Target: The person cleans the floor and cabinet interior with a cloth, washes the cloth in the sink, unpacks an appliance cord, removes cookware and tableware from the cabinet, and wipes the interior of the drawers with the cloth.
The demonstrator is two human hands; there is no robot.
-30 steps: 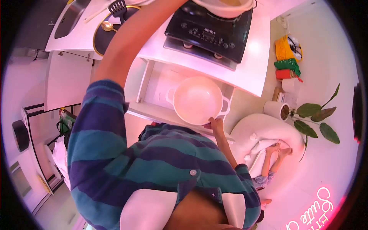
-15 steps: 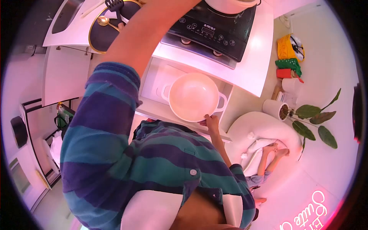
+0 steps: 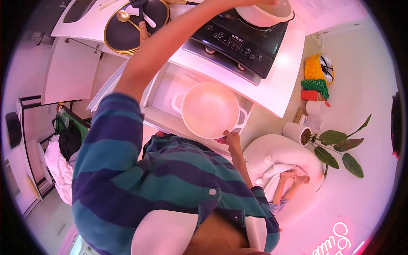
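Observation:
My right hand (image 3: 231,139) is closed on the near rim of a white two-handled pot (image 3: 210,110), beside its right handle. The pot looks bare inside and is over an open drawer (image 3: 163,91); whether it rests on the drawer bottom is unclear. My left arm stretches across the counter to a second white pot (image 3: 265,16) on a black induction cooktop (image 3: 238,40). At the top edge my left hand (image 3: 261,2) shows only in part over that pot, its fingers mostly cut off.
Dark gold-rimmed plates (image 3: 121,36) bear a gold spoon (image 3: 123,16) and a black spatula with a wooden handle (image 3: 144,33). A cabinet door (image 3: 70,74) hangs open at left. Another person's legs (image 3: 287,187) rest on a white beanbag (image 3: 272,146), near a potted plant (image 3: 335,144).
My left arm has swung to the right, and part of the hand now shows over the stove pot. The view has shifted slightly. My right hand keeps its hold on the lower pot.

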